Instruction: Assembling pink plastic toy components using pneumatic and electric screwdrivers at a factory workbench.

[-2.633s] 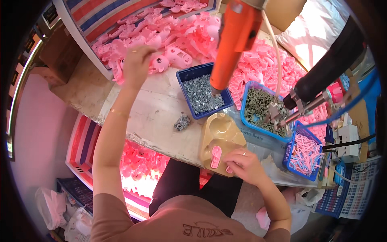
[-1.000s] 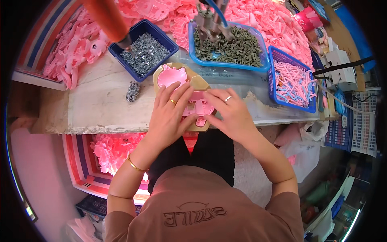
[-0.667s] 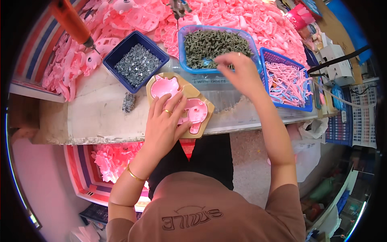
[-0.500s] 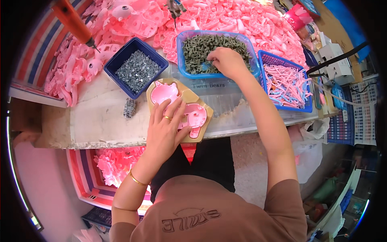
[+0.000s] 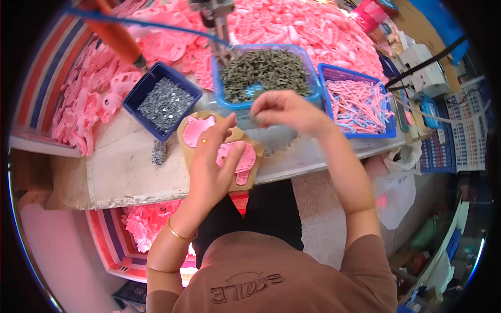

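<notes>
My left hand [image 5: 211, 161] hovers with fingers spread over a tan holding block [image 5: 190, 117]. Two pink plastic shell halves, one round [image 5: 196, 129] and one with a leg-like tab [image 5: 244, 159], sit in its hollows; my fingers partly cover the second. Just in front of the blue tub [image 5: 218, 86] of small dark green plastic parts [image 5: 271, 68], my right hand [image 5: 292, 110] is pinched. A small dark greenish part [image 5: 255, 120], blurred, shows at its fingertips. Left of the block stands a navy bin [image 5: 136, 99] full of small metal screws [image 5: 164, 104].
An orange power screwdriver [image 5: 117, 39] hangs over the screw bin, and a metal tool [image 5: 219, 31] hangs by the tub. A screw-covered lump [image 5: 159, 153] lies on the table. Pink parts [image 5: 313, 31] are heaped behind; a blue basket [image 5: 360, 134] holds pink and blue pieces.
My right hand has come out of the green parts tub toward me and the block. My left hand has lifted its fingers off the pink shells. The hanging tools appear lower and larger.
</notes>
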A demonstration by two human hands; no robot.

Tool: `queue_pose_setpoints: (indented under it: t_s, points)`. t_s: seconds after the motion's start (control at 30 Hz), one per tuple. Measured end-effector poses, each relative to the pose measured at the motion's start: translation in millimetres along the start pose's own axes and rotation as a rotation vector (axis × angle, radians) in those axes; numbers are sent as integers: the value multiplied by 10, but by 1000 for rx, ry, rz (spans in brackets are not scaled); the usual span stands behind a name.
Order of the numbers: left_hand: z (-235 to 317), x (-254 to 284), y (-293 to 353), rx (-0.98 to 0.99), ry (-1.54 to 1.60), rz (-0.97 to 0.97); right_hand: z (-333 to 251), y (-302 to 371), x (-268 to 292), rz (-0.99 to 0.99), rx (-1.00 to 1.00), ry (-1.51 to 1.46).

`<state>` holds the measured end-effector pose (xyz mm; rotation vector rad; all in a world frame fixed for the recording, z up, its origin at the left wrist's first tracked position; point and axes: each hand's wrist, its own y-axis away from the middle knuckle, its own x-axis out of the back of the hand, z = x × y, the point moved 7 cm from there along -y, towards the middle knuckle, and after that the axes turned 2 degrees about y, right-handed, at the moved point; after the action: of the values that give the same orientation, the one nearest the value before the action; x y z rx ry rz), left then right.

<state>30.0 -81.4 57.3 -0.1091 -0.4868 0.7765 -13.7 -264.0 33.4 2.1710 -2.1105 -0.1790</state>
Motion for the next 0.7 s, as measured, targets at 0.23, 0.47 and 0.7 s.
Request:
queue_pose_setpoints:
  t_s: [0.23,0.47,0.7]
  points:
    - [-121,-158,34,-29,233,74,242,316,-269,120,-41,-138]
    - [-203,-114,177,194,416,-12,153,1163,1766,998,-8,1010]
    - [-196,-187,199,136,348,-67,296,849,1871,755,-24,1670]
